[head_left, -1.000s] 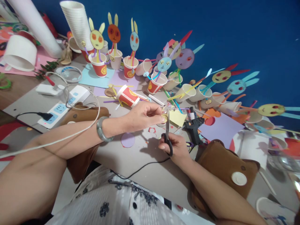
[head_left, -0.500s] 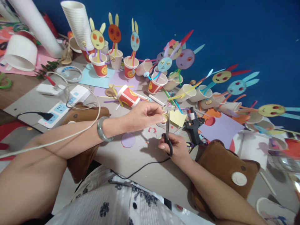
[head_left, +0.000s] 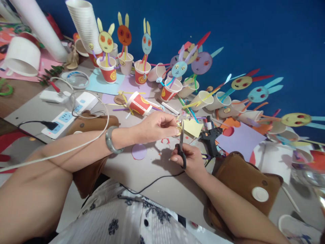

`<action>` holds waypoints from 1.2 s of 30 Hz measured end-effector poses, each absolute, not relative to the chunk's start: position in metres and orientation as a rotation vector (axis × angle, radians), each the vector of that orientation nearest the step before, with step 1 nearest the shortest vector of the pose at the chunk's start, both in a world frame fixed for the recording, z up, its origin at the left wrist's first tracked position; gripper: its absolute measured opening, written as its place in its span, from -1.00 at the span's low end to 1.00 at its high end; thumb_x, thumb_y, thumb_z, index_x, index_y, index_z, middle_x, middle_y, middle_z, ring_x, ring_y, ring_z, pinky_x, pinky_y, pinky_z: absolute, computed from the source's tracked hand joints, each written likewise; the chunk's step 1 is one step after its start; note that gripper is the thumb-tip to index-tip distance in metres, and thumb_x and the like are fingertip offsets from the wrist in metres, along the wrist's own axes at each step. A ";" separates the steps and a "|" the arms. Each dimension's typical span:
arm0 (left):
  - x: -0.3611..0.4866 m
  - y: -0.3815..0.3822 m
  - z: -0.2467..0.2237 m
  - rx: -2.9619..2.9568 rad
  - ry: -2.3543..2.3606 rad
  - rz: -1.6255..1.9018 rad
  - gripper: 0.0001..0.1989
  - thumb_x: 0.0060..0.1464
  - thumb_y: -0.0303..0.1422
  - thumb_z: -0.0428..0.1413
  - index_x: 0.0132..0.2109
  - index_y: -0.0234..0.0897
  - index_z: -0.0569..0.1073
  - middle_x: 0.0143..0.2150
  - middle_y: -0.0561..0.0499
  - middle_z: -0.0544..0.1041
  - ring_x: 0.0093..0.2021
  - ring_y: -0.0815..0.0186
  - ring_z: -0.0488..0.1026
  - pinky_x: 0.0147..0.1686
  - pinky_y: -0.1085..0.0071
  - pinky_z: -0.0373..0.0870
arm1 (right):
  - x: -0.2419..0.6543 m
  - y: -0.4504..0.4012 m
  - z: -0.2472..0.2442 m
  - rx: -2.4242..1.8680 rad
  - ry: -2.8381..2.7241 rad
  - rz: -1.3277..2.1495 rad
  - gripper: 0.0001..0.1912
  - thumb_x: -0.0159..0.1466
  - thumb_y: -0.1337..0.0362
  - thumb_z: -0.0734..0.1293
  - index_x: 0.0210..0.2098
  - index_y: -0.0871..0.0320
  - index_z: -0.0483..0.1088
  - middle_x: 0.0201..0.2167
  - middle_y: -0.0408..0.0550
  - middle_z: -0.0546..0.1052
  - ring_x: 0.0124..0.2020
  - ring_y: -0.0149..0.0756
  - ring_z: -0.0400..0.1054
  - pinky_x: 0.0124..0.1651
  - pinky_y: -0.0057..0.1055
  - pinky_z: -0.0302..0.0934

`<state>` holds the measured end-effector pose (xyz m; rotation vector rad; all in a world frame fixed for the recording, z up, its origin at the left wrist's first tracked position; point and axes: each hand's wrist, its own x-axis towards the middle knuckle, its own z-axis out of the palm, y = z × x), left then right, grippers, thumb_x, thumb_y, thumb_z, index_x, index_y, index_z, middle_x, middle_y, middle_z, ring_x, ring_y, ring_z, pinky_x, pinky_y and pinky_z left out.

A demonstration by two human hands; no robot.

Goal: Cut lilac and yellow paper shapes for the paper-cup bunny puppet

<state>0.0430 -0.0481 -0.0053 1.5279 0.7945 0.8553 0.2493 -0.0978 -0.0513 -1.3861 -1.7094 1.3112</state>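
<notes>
Between its thumb and fingers, my left hand (head_left: 158, 128) pinches a small yellow paper piece (head_left: 179, 130). My right hand (head_left: 191, 159) is closed on the black handles of the scissors (head_left: 180, 149), whose blades point up beside that piece. Behind the scissors lies a larger yellow paper (head_left: 193, 127). A purple paper circle (head_left: 139, 151) rests on the table below my left wrist. Just right of the blades is a black glue gun (head_left: 211, 139).
Paper cups with rabbit figures (head_left: 108, 73) line the blue wall. A tipped red cup (head_left: 139, 104) lies behind my left hand. At left is a power strip (head_left: 64, 117); at right, a brown cushion (head_left: 241, 186). A white cable crosses my left forearm.
Both hands have stayed in nearly the same place. The yellow piece and the scissors blades have shifted only slightly, and the view has moved a little.
</notes>
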 end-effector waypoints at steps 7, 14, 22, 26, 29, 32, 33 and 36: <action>0.043 -0.048 -0.005 1.509 0.794 0.863 -0.83 -0.01 -0.40 0.10 -0.51 -0.31 0.30 -0.56 0.14 0.26 -0.50 0.50 0.17 -0.48 0.51 0.15 | 0.251 -0.098 -0.052 -1.374 -1.727 1.302 -0.42 -0.06 -0.23 0.52 -0.62 0.17 0.37 -0.71 -0.20 0.32 -0.61 -0.44 0.10 -0.53 -0.45 0.00; 0.042 -0.048 -0.004 1.523 0.801 0.845 -0.82 0.00 -0.40 0.10 -0.51 -0.31 0.29 -0.56 0.15 0.25 -0.49 0.50 0.16 -0.48 0.51 0.14 | 0.251 -0.098 -0.051 -1.359 -1.718 1.320 -0.40 -0.08 -0.25 0.52 -0.61 0.17 0.36 -0.72 -0.20 0.32 -0.62 -0.44 0.10 -0.53 -0.44 0.01; 0.041 -0.047 -0.003 1.536 0.799 0.829 -0.83 0.00 -0.39 0.10 -0.49 -0.31 0.30 -0.55 0.14 0.26 -0.49 0.50 0.18 -0.46 0.51 0.17 | 0.250 -0.098 -0.048 -1.364 -1.698 1.349 -0.40 -0.10 -0.25 0.53 -0.62 0.17 0.36 -0.71 -0.20 0.31 -0.61 -0.44 0.09 -0.53 -0.45 -0.01; 0.042 -0.047 -0.004 1.528 0.801 0.848 -0.83 0.01 -0.39 0.10 -0.49 -0.31 0.30 -0.54 0.14 0.27 -0.49 0.50 0.18 -0.46 0.52 0.18 | 0.250 -0.098 -0.048 -1.365 -1.712 1.338 -0.40 -0.09 -0.25 0.53 -0.62 0.17 0.35 -0.71 -0.20 0.32 -0.61 -0.45 0.09 -0.53 -0.45 -0.01; 0.042 -0.047 -0.004 1.524 0.806 0.863 -0.84 0.01 -0.39 0.10 -0.48 -0.31 0.31 -0.54 0.14 0.27 -0.49 0.50 0.18 -0.46 0.52 0.18 | 0.251 -0.098 -0.048 -1.362 -1.725 1.317 -0.40 -0.09 -0.25 0.53 -0.62 0.17 0.36 -0.72 -0.20 0.32 -0.62 -0.44 0.10 -0.54 -0.45 0.00; 0.042 -0.046 -0.004 1.527 0.814 0.861 -0.85 0.00 -0.40 0.10 -0.48 -0.32 0.32 -0.54 0.13 0.28 -0.49 0.50 0.19 -0.47 0.51 0.18 | 0.251 -0.098 -0.049 -1.361 -1.719 1.319 -0.41 -0.10 -0.24 0.54 -0.62 0.17 0.36 -0.72 -0.20 0.33 -0.62 -0.44 0.10 -0.53 -0.45 0.00; 0.041 -0.046 -0.004 1.528 0.816 0.857 -0.85 0.00 -0.40 0.10 -0.49 -0.32 0.31 -0.54 0.13 0.28 -0.49 0.50 0.19 -0.46 0.51 0.18 | 0.251 -0.098 -0.049 -1.362 -1.714 1.321 -0.41 -0.10 -0.23 0.54 -0.63 0.17 0.36 -0.72 -0.20 0.33 -0.62 -0.44 0.10 -0.53 -0.45 0.00; 0.041 -0.046 -0.003 1.528 0.806 0.850 -0.83 -0.01 -0.40 0.10 -0.49 -0.31 0.30 -0.55 0.14 0.26 -0.49 0.50 0.18 -0.47 0.51 0.17 | 0.251 -0.098 -0.050 -1.369 -1.705 1.326 -0.43 -0.10 -0.20 0.56 -0.62 0.17 0.37 -0.71 -0.20 0.33 -0.61 -0.44 0.10 -0.52 -0.45 0.01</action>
